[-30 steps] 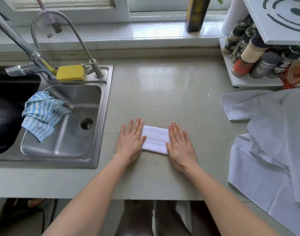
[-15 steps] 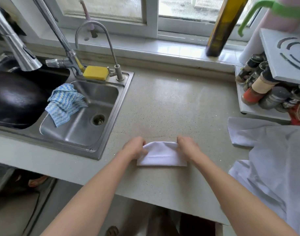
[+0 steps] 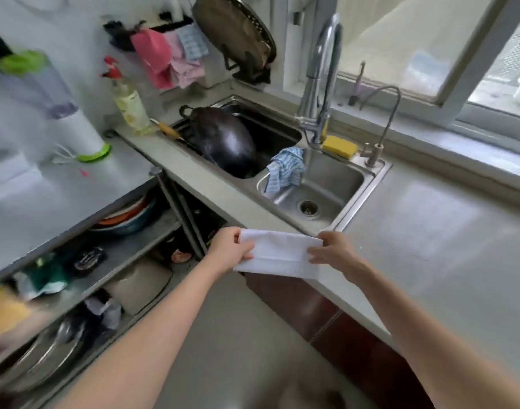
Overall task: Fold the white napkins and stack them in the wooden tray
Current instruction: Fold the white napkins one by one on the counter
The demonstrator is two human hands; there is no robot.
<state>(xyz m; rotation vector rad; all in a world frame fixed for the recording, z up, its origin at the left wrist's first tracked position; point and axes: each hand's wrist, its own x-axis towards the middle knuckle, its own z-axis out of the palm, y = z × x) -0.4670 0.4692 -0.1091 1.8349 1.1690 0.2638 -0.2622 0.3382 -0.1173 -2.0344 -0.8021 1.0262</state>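
Lifted since the earlier frame: folded white napkin (image 3: 278,255), off the countertop (image 3: 430,246), pinched at each end by your left hand (image 3: 227,246) and right hand (image 3: 334,250) (stacking remained; wooden tray unseen).

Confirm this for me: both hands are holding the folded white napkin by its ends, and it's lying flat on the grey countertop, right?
Not quite. The left hand and right hand do grip the folded white napkin by its ends, but the head view shows it lifted off the grey countertop, held in the air past the counter's edge.
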